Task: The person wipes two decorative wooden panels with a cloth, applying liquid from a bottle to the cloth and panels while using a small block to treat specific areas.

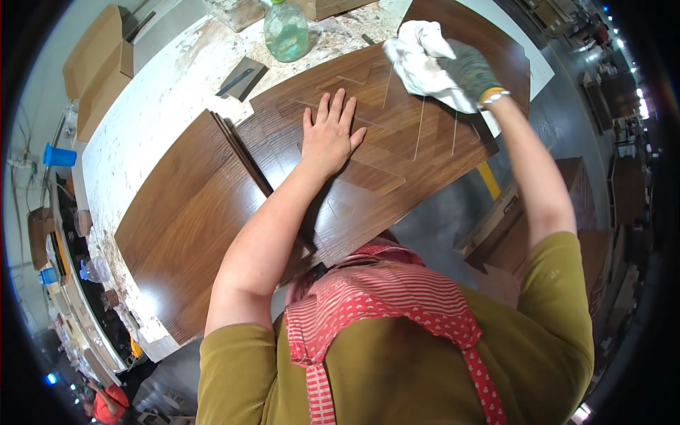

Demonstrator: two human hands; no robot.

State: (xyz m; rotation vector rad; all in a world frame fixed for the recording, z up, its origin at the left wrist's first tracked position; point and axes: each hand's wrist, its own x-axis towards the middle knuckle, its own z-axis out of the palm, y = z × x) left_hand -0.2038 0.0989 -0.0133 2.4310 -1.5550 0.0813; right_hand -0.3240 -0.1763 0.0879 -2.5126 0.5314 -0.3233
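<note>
My bare left hand (331, 139) lies flat on a dark brown wood-grain panel (283, 117), its fingers spread. My right hand (469, 69), in a dark grey work glove, presses a crumpled white cloth (425, 64) against the far right part of the same panel. Thin pale outlines, straight and angled, mark the panel's surface between my hands. To the left, a second brown wood-grain panel (184, 227) lies on the table, with a dark raised edge (242, 154) between the two.
The white, stained worktable (163, 92) carries a green-tinted bottle (286, 32) and a small dark square piece (241, 78) beyond the panels. An open cardboard box (95, 71) and a blue cup (59, 156) stand at the left. Stacked brown boards (524, 227) lie low at right.
</note>
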